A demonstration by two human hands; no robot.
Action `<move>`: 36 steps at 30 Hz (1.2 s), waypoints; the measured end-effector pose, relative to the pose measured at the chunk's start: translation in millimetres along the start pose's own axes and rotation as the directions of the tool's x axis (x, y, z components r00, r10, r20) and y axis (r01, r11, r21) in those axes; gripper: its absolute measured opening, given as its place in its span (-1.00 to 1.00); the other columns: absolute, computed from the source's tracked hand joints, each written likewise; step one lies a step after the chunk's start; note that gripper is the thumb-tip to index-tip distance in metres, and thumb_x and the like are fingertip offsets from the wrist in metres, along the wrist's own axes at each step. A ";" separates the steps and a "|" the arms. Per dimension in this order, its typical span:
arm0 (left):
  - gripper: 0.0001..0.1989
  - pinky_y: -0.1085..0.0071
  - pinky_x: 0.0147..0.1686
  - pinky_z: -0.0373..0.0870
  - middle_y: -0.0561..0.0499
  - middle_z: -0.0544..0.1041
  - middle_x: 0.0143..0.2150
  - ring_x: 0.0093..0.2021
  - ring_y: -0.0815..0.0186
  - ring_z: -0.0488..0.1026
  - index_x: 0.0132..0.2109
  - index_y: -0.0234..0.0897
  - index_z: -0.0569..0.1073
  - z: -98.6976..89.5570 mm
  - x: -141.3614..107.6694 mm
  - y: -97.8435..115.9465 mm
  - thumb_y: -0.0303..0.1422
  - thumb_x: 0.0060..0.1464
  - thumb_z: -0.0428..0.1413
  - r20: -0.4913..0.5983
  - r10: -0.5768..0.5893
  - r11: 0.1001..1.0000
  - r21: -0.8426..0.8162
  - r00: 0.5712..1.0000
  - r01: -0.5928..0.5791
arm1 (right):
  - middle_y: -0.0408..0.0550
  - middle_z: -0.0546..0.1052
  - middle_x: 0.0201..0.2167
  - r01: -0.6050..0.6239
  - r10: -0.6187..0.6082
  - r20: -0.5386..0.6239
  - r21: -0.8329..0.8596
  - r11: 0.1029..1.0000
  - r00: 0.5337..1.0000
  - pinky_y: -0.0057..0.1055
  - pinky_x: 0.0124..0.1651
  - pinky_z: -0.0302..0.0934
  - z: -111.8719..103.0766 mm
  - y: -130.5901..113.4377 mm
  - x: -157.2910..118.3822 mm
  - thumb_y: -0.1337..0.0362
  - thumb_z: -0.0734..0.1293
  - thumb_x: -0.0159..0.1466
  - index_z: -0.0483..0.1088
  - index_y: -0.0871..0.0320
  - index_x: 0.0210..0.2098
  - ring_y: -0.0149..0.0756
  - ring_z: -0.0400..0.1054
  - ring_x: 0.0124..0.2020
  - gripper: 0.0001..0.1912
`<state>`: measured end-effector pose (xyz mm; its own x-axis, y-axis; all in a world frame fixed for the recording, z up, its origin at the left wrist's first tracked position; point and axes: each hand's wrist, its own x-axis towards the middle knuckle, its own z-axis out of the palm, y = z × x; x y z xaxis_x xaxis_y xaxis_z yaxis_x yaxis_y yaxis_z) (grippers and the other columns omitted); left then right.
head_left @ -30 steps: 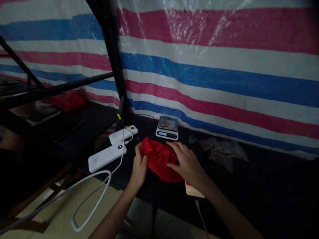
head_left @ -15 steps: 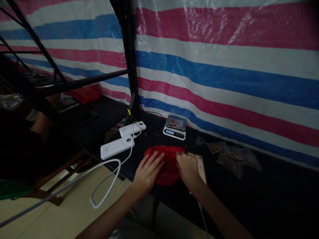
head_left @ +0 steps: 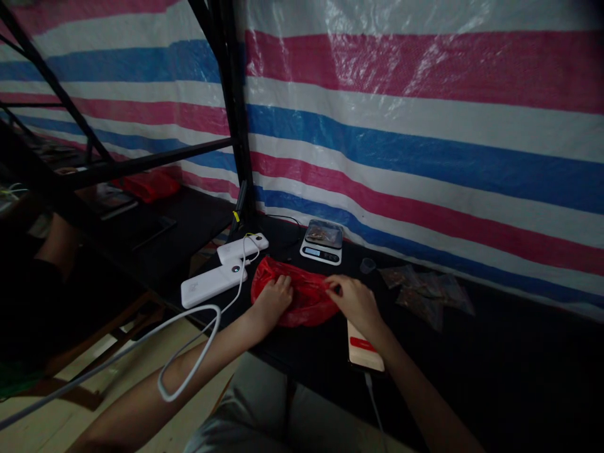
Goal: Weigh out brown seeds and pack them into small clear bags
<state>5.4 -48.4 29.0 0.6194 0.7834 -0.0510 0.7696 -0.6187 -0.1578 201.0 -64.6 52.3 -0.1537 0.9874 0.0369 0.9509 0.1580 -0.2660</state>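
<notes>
A red plastic bag (head_left: 306,314) lies on the black tabletop in front of me, its mouth opened wide towards me. My left hand (head_left: 274,301) is at the bag's left side with fingers curled over its near edge; the fingertips are partly hidden in the folds. At the right rim, my right hand (head_left: 355,301) pinches the plastic between thumb and fingers. A phone (head_left: 361,349) with a lit screen lies under my right wrist, plugged into a white cable. What the bag holds is too dark to make out.
Behind the bag stands a digital scale (head_left: 321,251) bearing a clear packet. A small clear cup (head_left: 367,265) and several zip bags (head_left: 425,286) of brown pieces lie to the right. Two white power banks (head_left: 212,284) and a looping cable (head_left: 218,321) are at left, near another person's arm (head_left: 61,242).
My left hand has gone from spread fingers over the bag to curled at its left edge. The bag's mouth is stretched wider, and my right hand now pinches its rim, uncovering the phone's lower part.
</notes>
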 end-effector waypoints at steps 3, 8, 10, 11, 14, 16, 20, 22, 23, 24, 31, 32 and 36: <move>-0.74 0.30 -0.30 0.33 -0.28 0.38 -0.12 -0.13 0.13 0.36 -0.15 -0.47 0.38 -1.4 6.8 1.9 -0.65 0.05 -0.12 0.007 0.010 1.000 -0.016 1.000 -0.010 | -0.09 0.46 -0.16 -0.097 0.089 -0.112 -0.063 0.993 0.990 -0.44 -0.21 0.14 -4.5 36.8 24.9 0.26 0.23 0.15 0.38 0.04 -0.17 -0.30 0.32 -0.13 -0.76; -0.77 0.36 -0.32 0.30 -0.21 0.41 -0.18 -0.20 0.19 0.40 -0.10 -0.43 0.32 1.3 14.8 -2.8 -0.58 0.08 -0.08 0.009 0.049 0.998 -0.026 0.999 -0.048 | -0.07 0.52 -0.38 -0.251 0.252 0.025 -0.019 0.968 0.967 -0.46 -0.35 0.14 15.5 66.7 51.0 0.18 0.33 0.05 0.44 0.12 -0.37 -0.28 0.38 -0.30 -0.82; -0.81 0.36 -0.33 0.30 -0.19 0.42 -0.21 -0.22 0.18 0.42 -0.12 -0.43 0.32 3.8 17.3 -6.5 -0.47 0.10 -0.02 -0.014 0.086 0.995 -0.042 0.996 -0.086 | -0.10 0.53 -0.42 -0.251 0.251 0.001 0.020 0.968 0.968 -0.49 -0.39 0.13 24.0 69.4 52.8 0.24 0.34 0.05 0.44 0.12 -0.41 -0.32 0.39 -0.34 -0.88; -0.79 0.36 -0.34 0.30 -0.19 0.43 -0.22 -0.23 0.17 0.42 -0.13 -0.43 0.33 5.0 18.6 -8.2 -0.40 0.09 0.00 -0.019 0.099 0.994 -0.053 0.995 -0.100 | -0.12 0.53 -0.44 -0.250 0.250 -0.002 0.049 0.967 0.968 -0.51 -0.40 0.13 26.5 70.9 53.5 0.26 0.34 0.04 0.44 0.11 -0.44 -0.34 0.40 -0.36 -0.92; -0.70 0.34 -0.34 0.29 -0.20 0.45 -0.25 -0.24 0.15 0.43 -0.17 -0.45 0.34 8.5 22.0 -12.2 -0.27 0.03 0.07 -0.029 0.113 0.992 -0.045 0.993 -0.114 | -0.18 0.55 -0.45 -0.248 0.254 -0.021 0.158 0.956 0.967 -0.54 -0.43 0.15 26.0 79.5 62.7 0.30 0.35 0.03 0.45 0.08 -0.47 -0.37 0.42 -0.38 -0.96; -0.66 0.32 -0.31 0.28 -0.20 0.45 -0.24 -0.23 0.13 0.41 -0.18 -0.45 0.35 10.9 22.9 -13.6 -0.24 -0.01 0.11 -0.048 0.126 0.992 -0.009 0.991 -0.127 | -0.16 0.56 -0.40 -0.244 0.264 -0.056 0.240 0.940 0.963 -0.56 -0.44 0.19 21.4 87.1 78.2 0.30 0.31 0.07 0.45 0.10 -0.39 -0.40 0.43 -0.41 -0.90; -0.60 0.31 -0.28 0.25 -0.17 0.45 -0.20 -0.20 0.13 0.39 -0.14 -0.39 0.35 16.3 19.7 -14.1 -0.21 -0.08 0.16 -0.082 0.164 0.987 0.008 0.983 -0.164 | -0.05 0.56 -0.33 -0.227 0.294 -0.140 0.363 0.904 0.946 -0.56 -0.49 0.25 12.8 95.7 120.9 0.27 0.27 0.11 0.42 0.19 -0.25 -0.42 0.43 -0.53 -0.78; -0.59 0.31 -0.28 0.24 -0.15 0.44 -0.18 -0.19 0.14 0.38 -0.11 -0.37 0.34 19.1 17.4 -14.4 -0.21 -0.08 0.16 -0.090 0.147 0.989 0.000 0.985 -0.147 | -0.03 0.56 -0.33 -0.215 0.301 -0.171 0.395 0.893 0.938 -0.55 -0.49 0.26 11.5 95.4 137.8 0.27 0.28 0.10 0.43 0.21 -0.27 -0.40 0.43 -0.54 -0.78; -0.58 0.31 -0.27 0.23 -0.15 0.44 -0.17 -0.19 0.15 0.38 -0.09 -0.36 0.33 20.2 16.6 -14.8 -0.21 -0.08 0.16 -0.089 0.137 0.990 -0.004 0.987 -0.138 | -0.02 0.56 -0.34 -0.211 0.303 -0.179 0.404 0.890 0.936 -0.54 -0.48 0.27 11.7 94.5 143.7 0.27 0.29 0.09 0.44 0.21 -0.31 -0.39 0.44 -0.54 -0.80; -0.57 0.31 -0.26 0.23 -0.14 0.43 -0.16 -0.18 0.15 0.38 -0.08 -0.35 0.32 21.1 16.2 -15.5 -0.21 -0.08 0.16 -0.086 0.130 0.991 -0.011 0.988 -0.131 | -0.03 0.56 -0.36 -0.208 0.303 -0.184 0.409 0.889 0.935 -0.54 -0.47 0.27 12.2 93.4 148.0 0.28 0.29 0.08 0.45 0.20 -0.34 -0.38 0.44 -0.53 -0.82; -0.55 0.33 -0.25 0.23 -0.12 0.42 -0.13 -0.15 0.17 0.37 -0.04 -0.32 0.30 18.8 18.8 -20.4 -0.28 -0.10 0.18 -0.072 0.168 0.984 -0.047 0.983 -0.172 | -0.03 0.56 -0.38 -0.213 0.302 -0.175 0.399 0.892 0.937 -0.50 -0.44 0.26 17.9 82.7 153.0 0.25 0.27 0.10 0.46 0.18 -0.31 -0.34 0.43 -0.53 -0.79; -0.56 0.33 -0.25 0.23 -0.12 0.42 -0.14 -0.15 0.17 0.37 -0.05 -0.32 0.30 18.2 18.9 -20.5 -0.29 -0.10 0.18 -0.077 0.176 0.983 -0.044 0.981 -0.179 | -0.02 0.56 -0.38 -0.216 0.306 -0.176 0.400 0.891 0.936 -0.50 -0.45 0.26 16.4 81.5 151.2 0.25 0.24 0.13 0.44 0.20 -0.24 -0.35 0.43 -0.55 -0.75; -0.63 0.34 -0.30 0.25 -0.12 0.44 -0.18 -0.20 0.16 0.40 -0.10 -0.33 0.32 19.3 19.8 -19.4 -0.28 -0.06 0.15 -0.099 0.191 0.980 -0.032 0.977 -0.195 | 0.05 0.54 -0.30 -0.224 0.328 -0.243 0.376 0.899 0.913 -0.41 -0.35 0.26 -2.9 72.9 129.2 0.29 0.12 0.22 0.27 0.24 -0.02 -0.30 0.44 -0.45 -0.65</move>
<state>-0.3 -19.8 12.1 0.7670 0.6415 0.0174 0.6389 -0.7608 -0.1136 251.3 74.6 40.4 0.2371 0.9546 0.1801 0.7887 -0.0809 -0.6095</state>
